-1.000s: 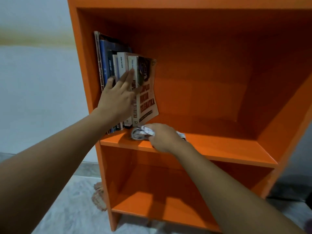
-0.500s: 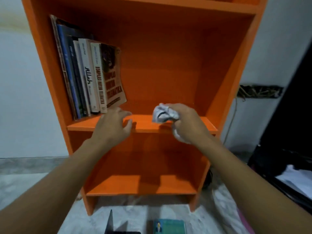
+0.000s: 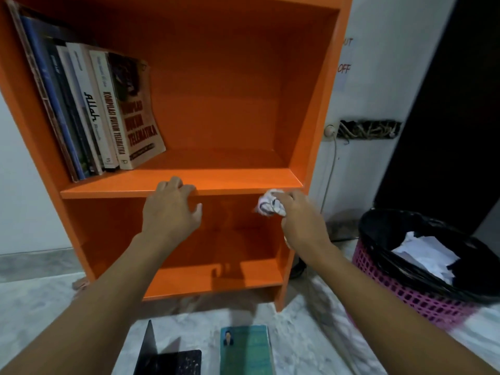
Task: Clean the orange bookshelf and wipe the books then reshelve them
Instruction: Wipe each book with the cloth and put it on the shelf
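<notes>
A cloth [image 3: 269, 206] is clutched in the right grip [image 3: 297, 216] for wiping the bookshelf [image 3: 230, 77]; the left grip [image 3: 173, 211] is held loose and empty.

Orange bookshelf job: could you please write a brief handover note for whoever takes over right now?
Left hand: empty, fingers loosely curled at the middle shelf's front edge.
Right hand: grips the crumpled cloth near that shelf's right end.
The shelved books lean at the left of the orange bookshelf's middle shelf; a green book and a dark book lie on the floor in front.
Done: that row is reshelved.
Left: wipe and shelve the two floor books; how far the shelves are wiped cannot be told.
</notes>
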